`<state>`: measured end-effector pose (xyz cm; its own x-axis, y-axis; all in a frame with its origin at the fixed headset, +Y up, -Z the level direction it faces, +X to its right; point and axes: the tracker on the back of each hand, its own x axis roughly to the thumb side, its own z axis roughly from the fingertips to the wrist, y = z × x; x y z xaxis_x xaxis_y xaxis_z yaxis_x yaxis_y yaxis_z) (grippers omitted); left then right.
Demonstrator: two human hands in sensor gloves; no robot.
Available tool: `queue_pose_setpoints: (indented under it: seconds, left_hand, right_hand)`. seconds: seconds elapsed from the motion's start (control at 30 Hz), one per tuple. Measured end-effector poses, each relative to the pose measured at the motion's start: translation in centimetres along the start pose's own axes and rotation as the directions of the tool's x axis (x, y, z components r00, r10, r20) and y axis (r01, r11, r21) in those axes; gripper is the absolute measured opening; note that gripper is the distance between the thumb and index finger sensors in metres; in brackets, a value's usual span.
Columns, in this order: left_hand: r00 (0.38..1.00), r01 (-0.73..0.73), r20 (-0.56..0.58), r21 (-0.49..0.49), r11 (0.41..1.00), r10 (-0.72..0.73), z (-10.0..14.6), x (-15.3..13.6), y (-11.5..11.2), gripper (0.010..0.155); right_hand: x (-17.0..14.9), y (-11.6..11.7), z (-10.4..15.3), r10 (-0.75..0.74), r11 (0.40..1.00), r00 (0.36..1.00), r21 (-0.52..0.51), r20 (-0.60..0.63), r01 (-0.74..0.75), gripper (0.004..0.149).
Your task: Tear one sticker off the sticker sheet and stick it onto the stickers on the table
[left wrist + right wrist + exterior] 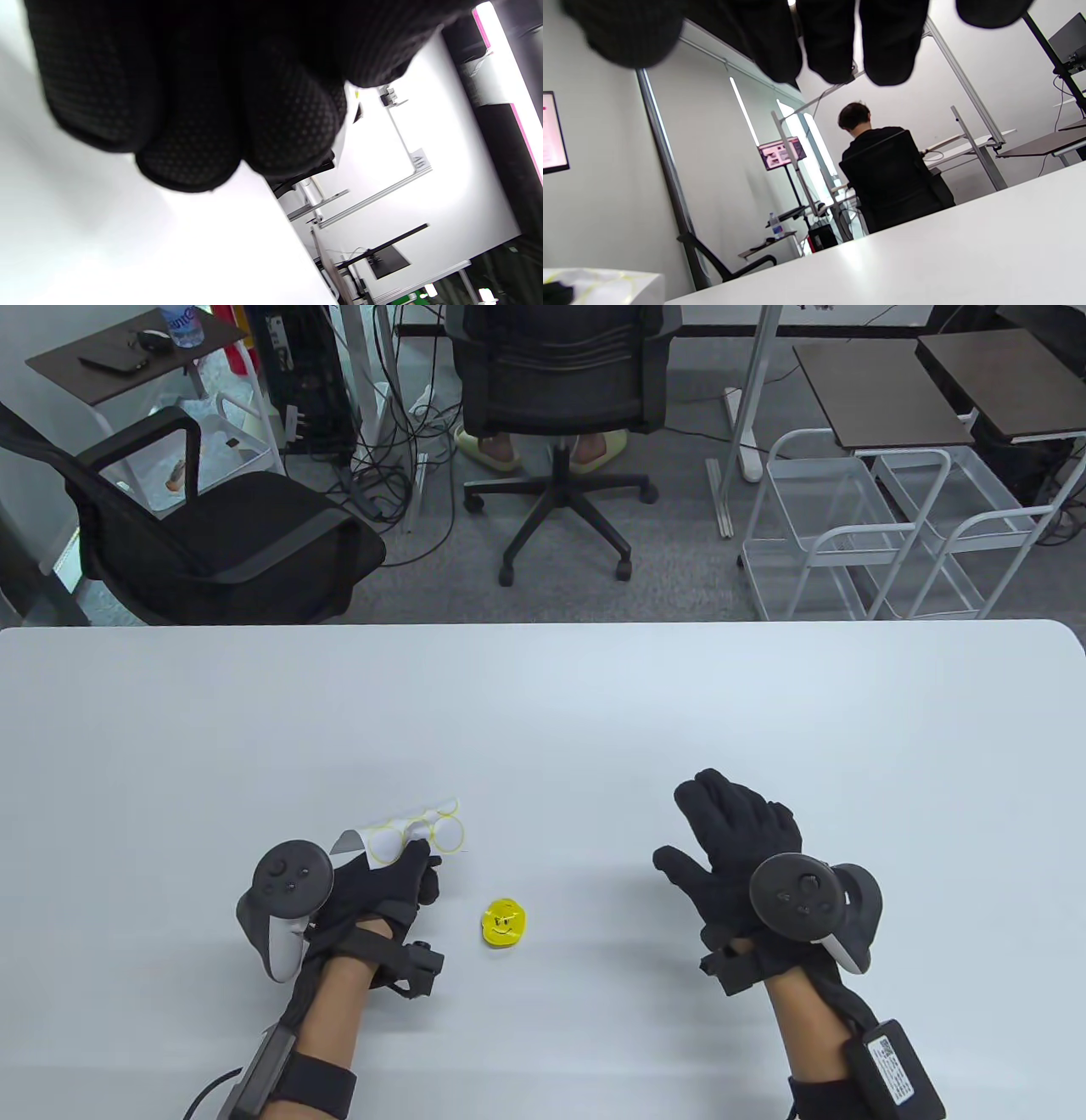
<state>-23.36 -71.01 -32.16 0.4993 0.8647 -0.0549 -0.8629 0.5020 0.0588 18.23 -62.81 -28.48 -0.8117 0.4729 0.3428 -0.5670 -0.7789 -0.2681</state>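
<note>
Pinching the sheet (407,836) in our left hand (373,891) just above the tabletop (543,704), right hand (738,848) spread and holding nothing, we risk creasing a sticker or missing the yellow stack (504,924) lying between our hands.

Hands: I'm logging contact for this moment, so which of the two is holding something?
The left hand: it grips the sticker sheet at its near edge. The right hand holds nothing, its fingers spread above the table.
</note>
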Motion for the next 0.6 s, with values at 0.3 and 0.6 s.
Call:
queue_pose_setpoints:
  seconds: [0.3, 0.6]
  left_hand:
    - [0.992, -0.128, -0.010, -0.234, 0.964, 0.129, -4.7, 3.9, -2.8, 0.045]
    - [0.896, -0.170, -0.444, -0.353, 0.920, -0.005, -5.2, -2.3, -4.3, 0.049]
  right_hand:
    - [-0.1, 0.5, 0.0, -0.016, 1.000, 1.000, 0.022, -0.020, 0.016, 0.074]
    - [-0.3, 0.4, 0.1, -0.034, 0.999, 0.999, 0.025, -0.024, 0.035, 0.073]
